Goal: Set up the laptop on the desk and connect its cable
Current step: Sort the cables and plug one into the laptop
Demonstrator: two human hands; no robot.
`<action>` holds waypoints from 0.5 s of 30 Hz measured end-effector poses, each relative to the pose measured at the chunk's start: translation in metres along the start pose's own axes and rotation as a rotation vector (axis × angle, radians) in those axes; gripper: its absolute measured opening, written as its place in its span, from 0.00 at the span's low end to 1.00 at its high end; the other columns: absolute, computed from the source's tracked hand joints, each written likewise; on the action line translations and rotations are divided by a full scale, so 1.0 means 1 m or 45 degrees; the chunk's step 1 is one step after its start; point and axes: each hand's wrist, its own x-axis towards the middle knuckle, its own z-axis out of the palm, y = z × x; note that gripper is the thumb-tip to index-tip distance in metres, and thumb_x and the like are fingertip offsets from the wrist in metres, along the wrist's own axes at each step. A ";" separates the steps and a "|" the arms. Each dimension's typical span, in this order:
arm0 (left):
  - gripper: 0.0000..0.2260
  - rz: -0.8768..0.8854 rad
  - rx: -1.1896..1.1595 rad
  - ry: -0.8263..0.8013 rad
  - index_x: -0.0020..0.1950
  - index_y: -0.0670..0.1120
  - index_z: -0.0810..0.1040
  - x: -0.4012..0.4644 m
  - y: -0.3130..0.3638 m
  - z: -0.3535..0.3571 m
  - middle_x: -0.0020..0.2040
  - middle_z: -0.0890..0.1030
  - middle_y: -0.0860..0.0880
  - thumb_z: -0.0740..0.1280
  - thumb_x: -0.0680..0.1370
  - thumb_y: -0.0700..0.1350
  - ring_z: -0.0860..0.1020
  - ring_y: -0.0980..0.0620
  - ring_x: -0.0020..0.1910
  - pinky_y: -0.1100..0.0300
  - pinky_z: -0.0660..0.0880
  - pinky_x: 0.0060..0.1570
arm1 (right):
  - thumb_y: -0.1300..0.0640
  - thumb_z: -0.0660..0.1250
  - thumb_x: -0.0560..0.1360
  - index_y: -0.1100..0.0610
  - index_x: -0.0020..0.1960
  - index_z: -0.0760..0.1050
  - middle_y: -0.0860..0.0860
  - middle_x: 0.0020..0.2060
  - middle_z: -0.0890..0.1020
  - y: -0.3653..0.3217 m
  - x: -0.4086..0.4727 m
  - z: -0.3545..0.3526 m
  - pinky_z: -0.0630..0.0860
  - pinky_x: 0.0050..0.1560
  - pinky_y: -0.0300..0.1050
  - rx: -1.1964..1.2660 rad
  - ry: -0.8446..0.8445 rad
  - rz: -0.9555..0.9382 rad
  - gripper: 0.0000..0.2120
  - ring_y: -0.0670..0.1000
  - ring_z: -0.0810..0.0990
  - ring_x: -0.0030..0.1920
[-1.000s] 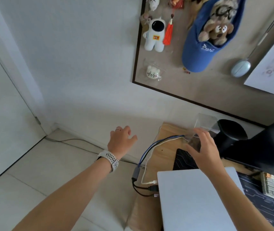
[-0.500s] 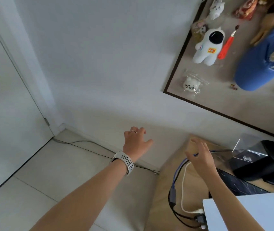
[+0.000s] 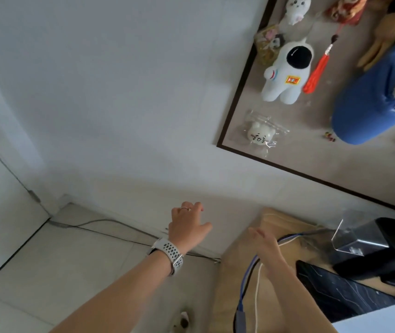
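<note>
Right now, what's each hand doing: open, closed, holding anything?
Left hand: open, fingers loosely spread in the air, holding nothing.
Right hand: open, fingers extended above the cables, gripping nothing visible.

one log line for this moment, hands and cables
left hand: open, in air off desk edge | right hand: open, over cables on desk | laptop: closed

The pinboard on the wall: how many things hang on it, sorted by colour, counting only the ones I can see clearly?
White: 3, the astronaut plush, the small plush at the top, the bagged round toy
Blue: 1, the cap
Red-orange: 1, the tassel
Total: 5. Other items at the top right of the pinboard are cut off or too blurred to count.
</note>
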 end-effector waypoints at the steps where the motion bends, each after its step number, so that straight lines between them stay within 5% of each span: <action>1: 0.18 0.009 0.005 -0.019 0.63 0.50 0.69 0.010 0.008 0.003 0.65 0.68 0.48 0.63 0.74 0.52 0.62 0.43 0.64 0.50 0.68 0.60 | 0.47 0.68 0.73 0.65 0.54 0.77 0.59 0.43 0.82 0.006 0.020 0.002 0.75 0.46 0.54 0.006 -0.014 0.045 0.21 0.59 0.80 0.44; 4: 0.18 0.006 0.018 -0.072 0.63 0.50 0.68 0.040 0.023 0.014 0.64 0.68 0.48 0.63 0.74 0.50 0.63 0.43 0.64 0.52 0.67 0.59 | 0.52 0.67 0.76 0.65 0.47 0.75 0.57 0.33 0.74 0.004 0.055 0.005 0.67 0.30 0.46 0.162 -0.023 0.178 0.14 0.54 0.73 0.31; 8: 0.19 -0.015 0.086 -0.154 0.64 0.50 0.68 0.070 0.028 0.028 0.63 0.68 0.47 0.65 0.73 0.48 0.63 0.44 0.63 0.53 0.66 0.59 | 0.57 0.65 0.77 0.54 0.51 0.73 0.51 0.33 0.75 0.001 0.086 0.010 0.64 0.19 0.34 0.400 -0.024 0.330 0.04 0.50 0.72 0.31; 12: 0.19 -0.073 0.094 -0.232 0.63 0.51 0.68 0.096 0.026 0.039 0.62 0.67 0.47 0.64 0.72 0.46 0.63 0.44 0.62 0.54 0.67 0.58 | 0.61 0.63 0.76 0.54 0.44 0.72 0.51 0.32 0.73 0.000 0.108 0.017 0.64 0.16 0.34 0.356 -0.049 0.412 0.04 0.49 0.73 0.27; 15: 0.20 -0.077 0.080 -0.266 0.64 0.51 0.67 0.112 0.034 0.047 0.62 0.68 0.47 0.64 0.72 0.46 0.62 0.43 0.63 0.53 0.68 0.58 | 0.57 0.64 0.76 0.54 0.44 0.70 0.51 0.35 0.73 0.002 0.122 0.018 0.64 0.26 0.39 0.300 -0.040 0.464 0.04 0.49 0.71 0.32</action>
